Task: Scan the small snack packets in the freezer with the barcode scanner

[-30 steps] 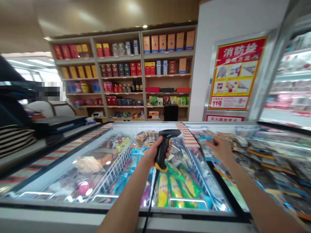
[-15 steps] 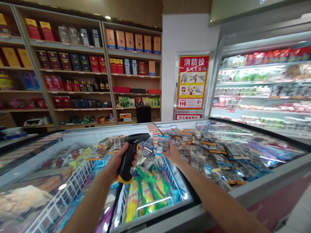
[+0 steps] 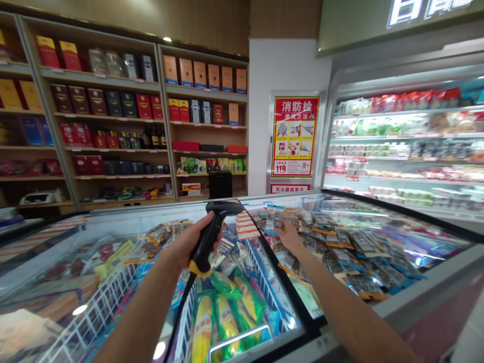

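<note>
My left hand [image 3: 194,239] is wrapped round the grip of a black and yellow barcode scanner [image 3: 207,242], its head tilted to the right and its cord running down. In my right hand [image 3: 289,236] is a small clear-and-blue snack packet [image 3: 274,219], pinched at its lower right edge. That packet is over a heap of similar packets [image 3: 340,247] lying on the right-hand glass of the chest freezer [image 3: 328,343]. Beneath the scanner, yellow-and-green corn packs [image 3: 227,307] lie in a white wire basket [image 3: 270,287] inside the freezer.
Wooden shelves [image 3: 204,132] with boxed goods stand behind the freezer. A red fire-hydrant poster [image 3: 295,136] is on the wall, and a lit refrigerated display [image 3: 408,151] is on the right. More packets [image 3: 166,234] lie at the freezer's left side.
My right hand has moved right with the packet, away from the scanner and over the heap. The scanner has shifted slightly right and up. The view has tilted up a little.
</note>
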`<control>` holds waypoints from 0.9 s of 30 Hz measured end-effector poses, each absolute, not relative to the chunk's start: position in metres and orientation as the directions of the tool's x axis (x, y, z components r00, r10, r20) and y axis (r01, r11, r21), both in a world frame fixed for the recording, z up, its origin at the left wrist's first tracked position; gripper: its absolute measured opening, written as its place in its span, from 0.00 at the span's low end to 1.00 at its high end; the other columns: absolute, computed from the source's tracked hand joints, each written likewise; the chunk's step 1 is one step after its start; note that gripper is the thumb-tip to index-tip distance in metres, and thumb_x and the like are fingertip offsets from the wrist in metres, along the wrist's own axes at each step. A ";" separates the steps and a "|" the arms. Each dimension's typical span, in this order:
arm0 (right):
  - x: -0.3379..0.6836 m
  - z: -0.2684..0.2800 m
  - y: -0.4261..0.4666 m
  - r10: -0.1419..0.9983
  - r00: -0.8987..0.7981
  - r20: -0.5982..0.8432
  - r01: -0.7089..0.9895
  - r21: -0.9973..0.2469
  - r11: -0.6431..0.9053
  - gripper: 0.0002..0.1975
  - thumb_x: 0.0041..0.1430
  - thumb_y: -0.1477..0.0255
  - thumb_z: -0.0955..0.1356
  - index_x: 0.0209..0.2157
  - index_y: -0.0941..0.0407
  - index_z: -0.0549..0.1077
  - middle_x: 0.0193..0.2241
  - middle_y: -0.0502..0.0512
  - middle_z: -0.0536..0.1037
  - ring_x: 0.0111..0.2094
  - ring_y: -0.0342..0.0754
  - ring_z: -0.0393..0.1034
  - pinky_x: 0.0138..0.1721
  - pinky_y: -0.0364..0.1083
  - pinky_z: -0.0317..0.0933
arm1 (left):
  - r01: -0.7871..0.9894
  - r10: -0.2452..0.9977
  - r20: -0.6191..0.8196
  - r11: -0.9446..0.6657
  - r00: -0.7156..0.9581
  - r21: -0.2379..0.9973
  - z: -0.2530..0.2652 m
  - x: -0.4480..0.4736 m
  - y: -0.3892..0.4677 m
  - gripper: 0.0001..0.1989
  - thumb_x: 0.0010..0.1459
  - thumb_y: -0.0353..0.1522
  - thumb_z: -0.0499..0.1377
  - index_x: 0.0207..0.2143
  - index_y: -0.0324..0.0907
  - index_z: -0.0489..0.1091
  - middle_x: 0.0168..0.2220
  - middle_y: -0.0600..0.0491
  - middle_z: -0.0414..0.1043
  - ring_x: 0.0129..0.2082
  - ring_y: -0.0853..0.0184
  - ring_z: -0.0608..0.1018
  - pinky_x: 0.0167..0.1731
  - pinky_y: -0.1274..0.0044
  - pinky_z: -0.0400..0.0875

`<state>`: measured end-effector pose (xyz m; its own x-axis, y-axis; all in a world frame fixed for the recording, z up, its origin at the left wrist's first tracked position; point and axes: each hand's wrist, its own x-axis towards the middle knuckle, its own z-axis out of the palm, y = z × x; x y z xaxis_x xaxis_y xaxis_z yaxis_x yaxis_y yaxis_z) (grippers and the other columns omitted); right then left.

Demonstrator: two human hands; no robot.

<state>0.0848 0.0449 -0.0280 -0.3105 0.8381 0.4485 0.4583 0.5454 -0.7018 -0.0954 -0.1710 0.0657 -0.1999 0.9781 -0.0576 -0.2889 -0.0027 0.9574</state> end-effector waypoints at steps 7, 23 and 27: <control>0.085 -0.032 0.046 0.823 -0.359 0.441 0.511 -0.645 0.568 0.08 0.47 0.76 0.60 0.31 0.61 0.66 0.28 0.57 0.72 0.31 0.47 0.66 0.34 0.44 0.57 | -0.266 0.966 -0.157 0.100 -0.205 0.959 0.051 -0.089 -0.178 0.15 0.51 0.39 0.50 0.27 0.35 0.64 0.18 0.51 0.67 0.14 0.74 0.68 0.13 0.83 0.62; 0.086 -0.034 0.047 0.817 -0.379 0.435 0.544 -0.609 0.577 0.08 0.49 0.74 0.60 0.33 0.60 0.66 0.30 0.58 0.73 0.33 0.48 0.66 0.34 0.43 0.56 | -0.248 0.975 -0.122 0.074 -0.185 0.966 0.065 -0.090 -0.193 0.13 0.51 0.38 0.51 0.25 0.35 0.65 0.18 0.50 0.67 0.14 0.72 0.68 0.13 0.81 0.63; 0.086 -0.030 0.044 0.813 -0.385 0.437 0.551 -0.598 0.582 0.10 0.49 0.75 0.60 0.34 0.62 0.66 0.31 0.60 0.72 0.34 0.49 0.66 0.36 0.44 0.56 | -0.245 0.980 -0.096 0.051 -0.173 0.968 0.068 -0.087 -0.197 0.13 0.50 0.37 0.52 0.26 0.35 0.66 0.18 0.50 0.67 0.14 0.72 0.68 0.14 0.81 0.63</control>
<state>0.0864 0.0439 -0.0304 -0.3846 0.8131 0.4371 0.5513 0.5821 -0.5977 -0.0868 -0.1973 0.0676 -0.1734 0.9802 -0.0959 -0.2447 0.0514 0.9682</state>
